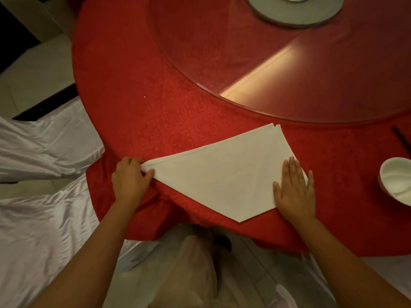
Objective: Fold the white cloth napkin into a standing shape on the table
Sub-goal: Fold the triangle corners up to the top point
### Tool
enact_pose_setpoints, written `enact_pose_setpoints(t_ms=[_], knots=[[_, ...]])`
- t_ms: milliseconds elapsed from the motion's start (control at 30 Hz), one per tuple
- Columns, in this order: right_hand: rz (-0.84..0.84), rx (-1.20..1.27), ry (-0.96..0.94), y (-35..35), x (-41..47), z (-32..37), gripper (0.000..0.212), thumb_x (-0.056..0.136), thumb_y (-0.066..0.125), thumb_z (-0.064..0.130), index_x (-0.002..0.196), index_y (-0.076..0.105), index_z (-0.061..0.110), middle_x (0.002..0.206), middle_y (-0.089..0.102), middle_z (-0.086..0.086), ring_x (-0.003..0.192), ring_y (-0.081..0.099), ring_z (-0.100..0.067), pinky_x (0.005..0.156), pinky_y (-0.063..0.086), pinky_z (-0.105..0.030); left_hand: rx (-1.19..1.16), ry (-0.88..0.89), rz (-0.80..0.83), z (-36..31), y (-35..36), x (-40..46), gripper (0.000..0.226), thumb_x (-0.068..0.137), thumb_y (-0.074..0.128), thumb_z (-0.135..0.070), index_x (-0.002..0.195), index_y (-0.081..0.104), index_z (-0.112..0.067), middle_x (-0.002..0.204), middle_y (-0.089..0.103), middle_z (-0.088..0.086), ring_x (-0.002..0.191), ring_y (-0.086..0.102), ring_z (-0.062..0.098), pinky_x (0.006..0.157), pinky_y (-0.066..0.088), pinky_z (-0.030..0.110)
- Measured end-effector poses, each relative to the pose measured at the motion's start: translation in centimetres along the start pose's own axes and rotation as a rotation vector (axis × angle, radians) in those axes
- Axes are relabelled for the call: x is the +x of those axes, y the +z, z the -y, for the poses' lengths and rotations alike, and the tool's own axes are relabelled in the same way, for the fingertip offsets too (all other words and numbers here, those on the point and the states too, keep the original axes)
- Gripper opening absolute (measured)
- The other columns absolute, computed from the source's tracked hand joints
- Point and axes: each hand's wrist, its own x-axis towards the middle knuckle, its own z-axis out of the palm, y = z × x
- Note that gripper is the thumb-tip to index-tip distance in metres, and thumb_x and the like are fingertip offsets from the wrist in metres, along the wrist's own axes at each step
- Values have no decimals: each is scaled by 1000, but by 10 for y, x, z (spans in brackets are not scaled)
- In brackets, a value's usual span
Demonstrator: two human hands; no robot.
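The white cloth napkin (224, 172) lies flat on the red tablecloth (155, 103) near the table's front edge. It is folded into a kite-like shape, with one point at the left, one at the upper right and one toward me. My left hand (131, 177) pinches the napkin's left point between thumb and fingers. My right hand (294, 188) rests flat on the napkin's right edge, palm down, fingers spread.
A round glass turntable (289, 63) covers the table's middle, with a grey disc (295, 12) at its far side. A white bowl (397, 183) sits at the right edge, a dark stick (401, 141) behind it. Chairs with shiny white covers (40, 152) stand at the left.
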Motion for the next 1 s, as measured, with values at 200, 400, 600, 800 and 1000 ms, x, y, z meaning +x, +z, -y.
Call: enact_pose_setpoints(t_ms=[200, 400, 600, 800, 1000], knots=[[-22, 5, -14, 2, 0, 0, 68, 89, 13, 45, 146, 11, 7, 156, 11, -11, 142, -2, -17, 115, 3, -49, -371, -145, 151, -24, -28, 18, 7, 77, 66, -9, 81, 61, -10, 80, 62, 7, 69, 53, 19, 62, 39, 29], [52, 11, -1, -7, 1, 2, 67, 91, 15, 46, 146, -3, 12, 158, -1, -8, 141, -13, -16, 112, -7, -59, -895, -197, 306, -101, -56, 10, 19, 79, 65, 1, 70, 60, -15, 73, 60, 7, 61, 60, 14, 47, 52, 16], [-141, 771, -178, -70, 5, 54, 52, 81, 63, 38, 128, 50, 18, 130, 57, -4, 124, 41, -9, 113, 17, -48, -1053, -212, 555, -183, -42, -17, 16, 78, 66, -3, 76, 63, -18, 75, 67, 4, 60, 65, 9, 48, 50, 17], [-273, 1010, -83, -92, 21, 61, 23, 83, 65, 13, 105, 69, 13, 101, 71, 2, 95, 63, -14, 89, 49, -35, -1183, -90, 738, -211, -34, -27, 21, 92, 52, -31, 94, 71, -20, 88, 76, 0, 87, 70, 12, 75, 54, 19], [-141, 1176, 145, -79, 68, 42, 17, 89, 56, 15, 82, 68, 5, 74, 65, -4, 67, 54, -4, 65, 43, -25, -907, 257, 237, -190, -1, -33, 34, 97, 37, -31, 121, 59, -21, 118, 66, -4, 112, 58, 6, 95, 43, 23]])
